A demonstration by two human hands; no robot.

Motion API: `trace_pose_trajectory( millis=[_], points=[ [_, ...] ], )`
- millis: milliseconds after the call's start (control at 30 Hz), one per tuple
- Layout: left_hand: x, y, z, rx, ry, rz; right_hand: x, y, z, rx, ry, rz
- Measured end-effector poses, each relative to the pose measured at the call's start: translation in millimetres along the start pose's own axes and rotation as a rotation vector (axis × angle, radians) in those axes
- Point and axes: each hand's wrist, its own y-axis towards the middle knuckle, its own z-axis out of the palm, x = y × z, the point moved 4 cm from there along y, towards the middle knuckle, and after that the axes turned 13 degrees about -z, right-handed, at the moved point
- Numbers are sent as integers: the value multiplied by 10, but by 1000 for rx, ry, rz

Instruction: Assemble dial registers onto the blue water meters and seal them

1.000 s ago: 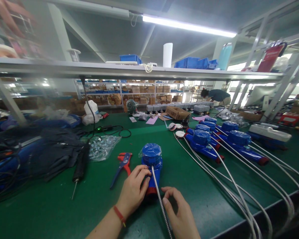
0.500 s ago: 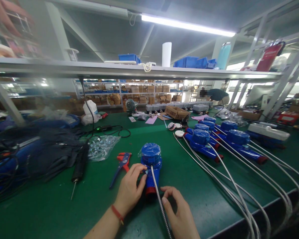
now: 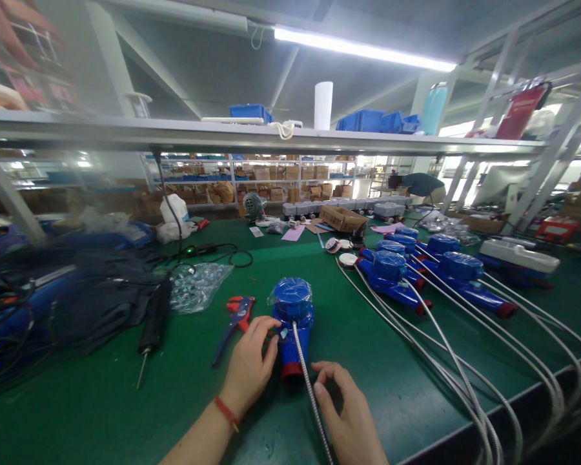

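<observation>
Left hand [image 3: 252, 358] has pulled back off the side of the blue unit [image 3: 295, 309] since a second ago, while the right hand [image 3: 346, 407] has barely budged. From where I'm standing, going left to right: crumpled dark cloth [image 3: 101, 290], soft and matte, heaped on the green counter [image 3: 184, 407]. Next to it a screwdriver [image 3: 153, 320], fat black handle, thin metal shaft pointing back at the person, then a crinkly clear bag [image 3: 198, 287] of little pale-blue bits. After that, red-and-blue pliers [image 3: 239, 316] with the handles toward the person, so I figure they're parked for easy reach. Left grip is slightly apart, a narrow gap between thumb and fingers, just beside a tiny light-blue piece [image 3: 284, 333] at the unit's flank; can't tell if skin's touching it. The unit sits on the counter between the hands, round cap under wrinkly film, glossy blue tube, dark red ring [image 3: 292, 369] at the near end. Its ribbed, metallic-looking cable [image 3: 309, 387] runs toward the person, probably why the unit's turned that way. Right grip curls loosely beside the cable, half open, nothing visible in it. Further right, more blue units [image 3: 390, 266] are bunched together, pale cables [image 3: 487, 426] trailing to the near edge, likely so they stay out of the hands' way
</observation>
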Motion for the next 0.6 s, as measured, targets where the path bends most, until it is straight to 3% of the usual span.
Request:
trace_pose_trajectory(
  millis=[600],
  points=[
    [-47,-18,-25,79,-40,-31,18,2,4,2,1,-7]
  ],
)
